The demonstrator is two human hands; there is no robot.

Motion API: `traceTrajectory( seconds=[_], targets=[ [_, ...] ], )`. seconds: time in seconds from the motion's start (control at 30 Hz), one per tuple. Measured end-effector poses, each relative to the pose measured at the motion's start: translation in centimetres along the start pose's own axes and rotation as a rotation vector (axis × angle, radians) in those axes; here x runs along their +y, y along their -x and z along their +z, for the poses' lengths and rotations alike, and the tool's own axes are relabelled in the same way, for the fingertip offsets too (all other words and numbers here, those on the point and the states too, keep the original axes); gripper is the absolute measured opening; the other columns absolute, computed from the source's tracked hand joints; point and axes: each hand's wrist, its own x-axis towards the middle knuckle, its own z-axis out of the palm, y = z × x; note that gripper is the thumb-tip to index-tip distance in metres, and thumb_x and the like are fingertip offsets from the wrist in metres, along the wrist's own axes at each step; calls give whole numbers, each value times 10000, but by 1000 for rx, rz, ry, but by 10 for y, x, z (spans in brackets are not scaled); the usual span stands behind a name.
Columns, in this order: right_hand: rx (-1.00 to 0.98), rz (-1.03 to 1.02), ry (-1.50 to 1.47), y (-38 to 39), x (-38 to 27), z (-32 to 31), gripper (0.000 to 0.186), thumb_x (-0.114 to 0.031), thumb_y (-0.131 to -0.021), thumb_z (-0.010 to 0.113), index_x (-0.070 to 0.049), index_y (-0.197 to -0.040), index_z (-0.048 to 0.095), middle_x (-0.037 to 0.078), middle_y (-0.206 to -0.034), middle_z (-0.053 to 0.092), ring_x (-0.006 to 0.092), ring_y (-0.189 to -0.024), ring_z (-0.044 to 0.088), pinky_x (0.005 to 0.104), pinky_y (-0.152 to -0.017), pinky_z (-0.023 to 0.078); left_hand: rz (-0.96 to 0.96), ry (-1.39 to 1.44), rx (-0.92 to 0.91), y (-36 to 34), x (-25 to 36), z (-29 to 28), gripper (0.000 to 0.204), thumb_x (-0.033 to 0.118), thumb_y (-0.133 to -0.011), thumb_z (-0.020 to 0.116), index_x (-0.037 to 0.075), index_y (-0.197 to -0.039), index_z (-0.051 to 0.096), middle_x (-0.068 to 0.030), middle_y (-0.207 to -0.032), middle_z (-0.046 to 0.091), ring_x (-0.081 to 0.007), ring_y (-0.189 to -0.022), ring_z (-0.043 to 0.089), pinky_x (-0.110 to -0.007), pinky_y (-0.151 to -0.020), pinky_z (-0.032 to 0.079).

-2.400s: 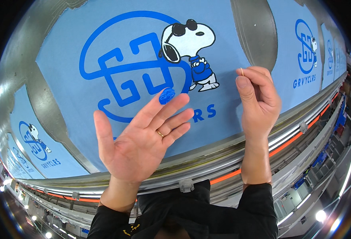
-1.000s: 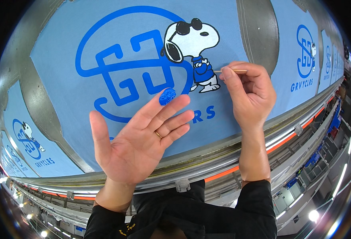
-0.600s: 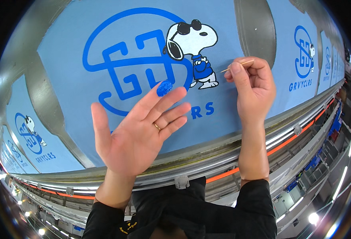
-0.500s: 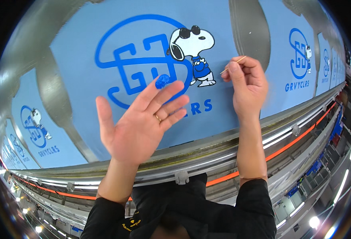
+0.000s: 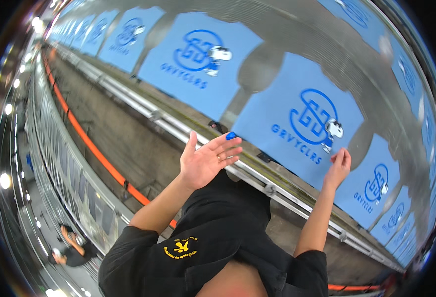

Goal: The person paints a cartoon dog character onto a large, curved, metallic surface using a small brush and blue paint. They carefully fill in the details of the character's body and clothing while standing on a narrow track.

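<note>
**Smear risk from blue paint (image 5: 231, 135)**

The left hand (image 5: 205, 163) is spread, gripping nothing, paint on one fingertip near the left corner of the panel (image 5: 262, 111). The right hand (image 5: 340, 169) is pinched near the dog (image 5: 335, 128); whether it grips anything cannot be told. Left-hand drift could smear the panel, lying on the table (image 5: 260, 71); a right-hand slip could scuff the dog.
</note>
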Motion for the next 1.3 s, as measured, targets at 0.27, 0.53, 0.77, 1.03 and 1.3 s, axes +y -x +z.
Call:
traceTrajectory(
  seconds=[0.27,0.53,0.77,1.03,1.3],
  targets=[
    [-443,109,8,193,-81,129,140,-129,-1009,617,-19,-1075,674,-18,-849,618,53,-734,546,214,-649,456,451,282,258,153,48,-96,904,737,-964,337,-15,-1447,472,-216,-1476,492,-362,-1339,475,-495,-1164,327],
    [-339,-170,76,288,-53,299,174,-141,-990,638,17,-1041,691,14,-842,650,63,-742,560,232,-681,472,475,279,301,233,142,-210,895,722,-957,400,-30,-1437,473,-203,-1457,505,-338,-1314,491,-475,-1164,334],
    [72,-194,357,295,-42,348,255,-273,-1005,594,-42,-1075,675,80,-838,701,184,-734,652,330,-707,519,593,200,337,320,245,-276,892,704,-963,422,-24,-1477,422,-190,-1505,458,-324,-1372,439,-465,-1185,308],
    [276,-119,636,292,-38,371,278,-354,-1008,537,-114,-1079,658,88,-833,714,299,-759,688,419,-706,524,616,86,125,306,330,-262,857,694,-969,423,58,-1540,360,-165,-1409,540,-309,-1232,530,-450,-1089,388],
    [446,-91,815,284,-23,364,382,-374,-1044,499,-29,-1145,628,194,-1080,686,394,-961,644,466,-856,496,812,-260,-201,260,466,-157,905,684,-969,420,170,-1628,74,-108,-1134,629,-258,-958,578,-477,-902,474]
  ],
)
